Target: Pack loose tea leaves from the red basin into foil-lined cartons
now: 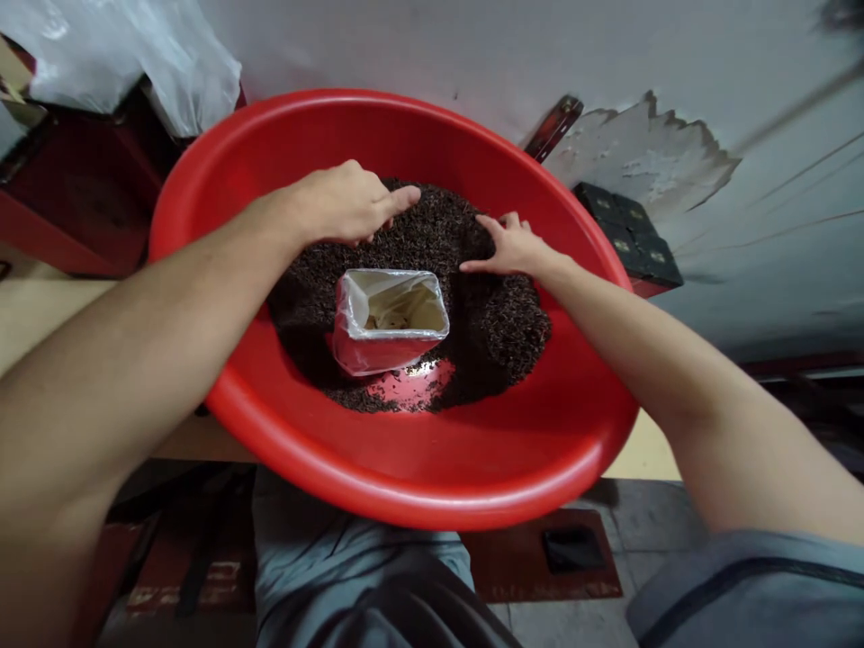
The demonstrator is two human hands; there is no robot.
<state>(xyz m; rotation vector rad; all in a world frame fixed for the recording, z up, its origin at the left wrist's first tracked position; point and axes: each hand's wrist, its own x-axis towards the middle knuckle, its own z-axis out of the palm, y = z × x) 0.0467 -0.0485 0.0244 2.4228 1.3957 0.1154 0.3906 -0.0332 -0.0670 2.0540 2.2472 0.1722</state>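
A big red plastic basin (pixel 432 468) holds a heap of dark loose tea leaves (pixel 499 324). In the middle of the heap stands a small red box lined with a clear plastic bag (pixel 391 317), its mouth wide and only a little inside. My left hand (pixel 347 205) lies palm down on the far side of the heap, fingers stretched over the leaves. My right hand (pixel 511 247) rests on the leaves to the right of the box, fingers spread flat.
A clear plastic sheet (pixel 121 54) hangs at the back left over a dark red shelf (pixel 74 198). Dark boxes (pixel 631 234) sit behind the basin at the right. The basin rests on a pale table (pixel 40 306); my lap is below it.
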